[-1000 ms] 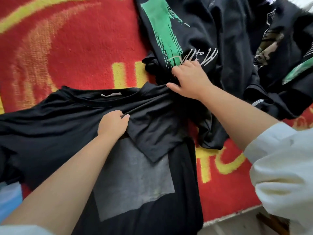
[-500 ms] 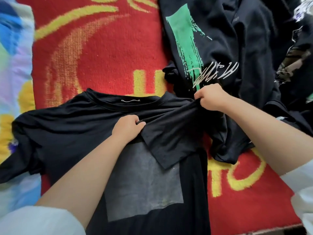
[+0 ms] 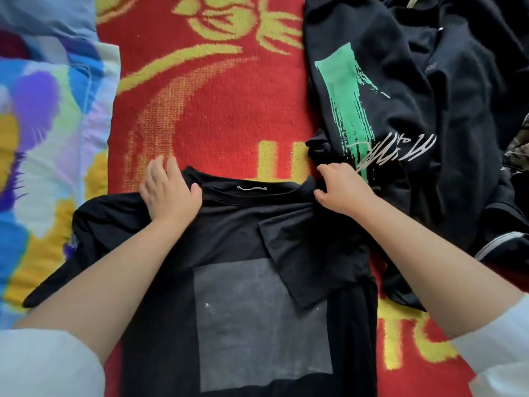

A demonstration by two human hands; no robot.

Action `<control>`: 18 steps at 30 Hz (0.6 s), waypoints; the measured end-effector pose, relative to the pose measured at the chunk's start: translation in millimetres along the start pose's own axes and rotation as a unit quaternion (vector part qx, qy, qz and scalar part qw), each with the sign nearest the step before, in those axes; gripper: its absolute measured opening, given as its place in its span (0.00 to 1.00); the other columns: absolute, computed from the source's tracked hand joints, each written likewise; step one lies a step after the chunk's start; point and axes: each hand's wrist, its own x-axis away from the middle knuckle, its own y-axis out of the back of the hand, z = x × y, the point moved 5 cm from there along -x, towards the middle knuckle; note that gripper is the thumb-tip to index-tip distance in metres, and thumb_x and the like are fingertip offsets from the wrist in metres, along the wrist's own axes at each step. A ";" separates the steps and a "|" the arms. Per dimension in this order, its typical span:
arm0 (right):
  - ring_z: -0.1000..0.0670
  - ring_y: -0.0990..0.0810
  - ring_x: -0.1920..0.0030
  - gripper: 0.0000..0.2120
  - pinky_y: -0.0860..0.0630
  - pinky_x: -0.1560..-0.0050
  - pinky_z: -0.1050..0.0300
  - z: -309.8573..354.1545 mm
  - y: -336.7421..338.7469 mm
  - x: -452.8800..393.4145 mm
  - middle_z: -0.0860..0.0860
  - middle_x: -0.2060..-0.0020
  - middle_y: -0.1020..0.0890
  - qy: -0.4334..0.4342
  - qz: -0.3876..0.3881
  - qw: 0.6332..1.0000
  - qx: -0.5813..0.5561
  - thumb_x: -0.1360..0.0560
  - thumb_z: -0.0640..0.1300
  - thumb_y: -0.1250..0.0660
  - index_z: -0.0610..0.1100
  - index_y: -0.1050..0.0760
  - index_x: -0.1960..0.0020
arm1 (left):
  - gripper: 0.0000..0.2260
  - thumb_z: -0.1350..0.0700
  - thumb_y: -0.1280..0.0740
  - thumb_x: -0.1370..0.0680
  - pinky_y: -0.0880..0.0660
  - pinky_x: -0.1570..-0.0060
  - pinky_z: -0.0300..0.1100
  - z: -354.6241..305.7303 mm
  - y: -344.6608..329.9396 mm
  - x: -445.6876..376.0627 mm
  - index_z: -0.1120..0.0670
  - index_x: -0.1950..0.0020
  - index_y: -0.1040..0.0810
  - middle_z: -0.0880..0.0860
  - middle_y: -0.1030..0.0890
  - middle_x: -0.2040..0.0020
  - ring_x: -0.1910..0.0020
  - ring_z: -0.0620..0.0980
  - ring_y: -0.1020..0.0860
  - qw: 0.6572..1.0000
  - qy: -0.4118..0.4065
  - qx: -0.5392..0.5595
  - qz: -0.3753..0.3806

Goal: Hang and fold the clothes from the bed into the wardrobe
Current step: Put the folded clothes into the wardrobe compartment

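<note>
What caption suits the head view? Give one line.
Both hands, left and right, on a black T-shirt over a red blanket.

Red blanket, black T-shirt, dark clothes pile

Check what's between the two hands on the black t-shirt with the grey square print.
Head view: between the left hand and right hand lies only the black t-shirt itself, namely its ribbed collar with a small neck label.

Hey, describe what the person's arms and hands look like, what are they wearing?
Both forearms are bare, with pale white sleeves pushed up toward the elbows. The left hand and right hand wear no gloves, and no rings, watch or bracelets show.
</note>
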 end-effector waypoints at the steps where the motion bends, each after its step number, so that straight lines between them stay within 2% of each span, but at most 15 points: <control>1: 0.41 0.31 0.38 0.15 0.33 0.41 0.49 3.6 -3.9 -6.2 0.42 0.43 0.25 -0.013 0.023 0.999 0.025 0.25 0.43 0.39 0.38 0.29 0.41 | 0.22 0.55 0.37 0.23 0.44 0.33 0.52 9.9 0.3 -10.3 0.61 0.31 0.34 0.61 0.35 0.31 0.31 0.59 0.40 0.999 0.008 -0.034 0.030; 4: 0.40 0.29 0.40 0.10 0.36 0.40 0.47 9.9 -3.1 -16.7 0.43 0.49 0.23 -0.052 0.071 0.995 0.049 0.27 0.38 0.40 0.40 0.25 0.48 | 0.14 0.53 0.39 0.21 0.35 0.42 0.52 21.1 7.5 -29.9 0.63 0.43 0.26 0.63 0.26 0.42 0.39 0.62 0.31 0.991 -0.033 -0.111 0.065; 5: 0.40 0.27 0.42 0.11 0.35 0.41 0.47 7.8 3.2 -17.2 0.43 0.49 0.23 -0.064 0.046 0.996 0.038 0.28 0.37 0.40 0.40 0.24 0.48 | 0.12 0.54 0.40 0.20 0.34 0.46 0.52 18.6 10.7 -32.5 0.63 0.46 0.26 0.63 0.25 0.45 0.42 0.63 0.30 0.993 -0.048 -0.097 0.057; 8: 0.36 0.26 0.47 0.12 0.33 0.50 0.48 4.1 22.5 -20.3 0.38 0.49 0.24 -0.081 -0.126 0.989 -0.001 0.29 0.34 0.38 0.35 0.24 0.46 | 0.09 0.57 0.43 0.20 0.35 0.52 0.52 17.2 24.7 -39.8 0.62 0.51 0.29 0.63 0.25 0.48 0.46 0.63 0.28 0.998 -0.040 -0.037 -0.006; 11: 0.35 0.24 0.59 0.11 0.30 0.61 0.47 13.8 13.6 -20.1 0.35 0.61 0.24 -0.024 -0.208 0.975 0.078 0.39 0.27 0.32 0.31 0.24 0.56 | 0.10 0.56 0.43 0.19 0.34 0.51 0.52 17.4 20.9 -44.3 0.61 0.46 0.27 0.62 0.25 0.47 0.45 0.62 0.29 0.995 -0.030 -0.091 -0.020; 13: 0.37 0.24 0.67 0.10 0.29 0.67 0.50 20.9 0.7 -19.3 0.36 0.68 0.25 -0.009 -0.229 0.967 0.110 0.44 0.26 0.32 0.32 0.26 0.63 | 0.12 0.54 0.43 0.19 0.34 0.47 0.51 19.3 12.1 -43.9 0.59 0.41 0.27 0.61 0.27 0.43 0.41 0.61 0.31 0.995 -0.008 -0.099 0.005; 15: 0.38 0.25 0.68 0.05 0.28 0.68 0.49 27.3 -7.3 -15.6 0.36 0.69 0.26 0.000 -0.239 0.962 0.130 0.39 0.29 0.39 0.33 0.28 0.64 | 0.14 0.52 0.42 0.20 0.35 0.43 0.51 22.6 8.6 -42.9 0.58 0.38 0.30 0.60 0.29 0.39 0.38 0.59 0.33 0.995 -0.017 -0.099 0.023; 18: 0.36 0.25 0.65 0.12 0.29 0.63 0.46 31.8 -6.8 -4.4 0.34 0.65 0.26 -0.015 -0.228 0.964 0.134 0.37 0.34 0.45 0.31 0.29 0.57 | 0.19 0.50 0.39 0.21 0.39 0.38 0.49 41.7 23.7 -31.6 0.57 0.33 0.34 0.57 0.31 0.35 0.34 0.57 0.35 0.996 -0.060 -0.058 0.024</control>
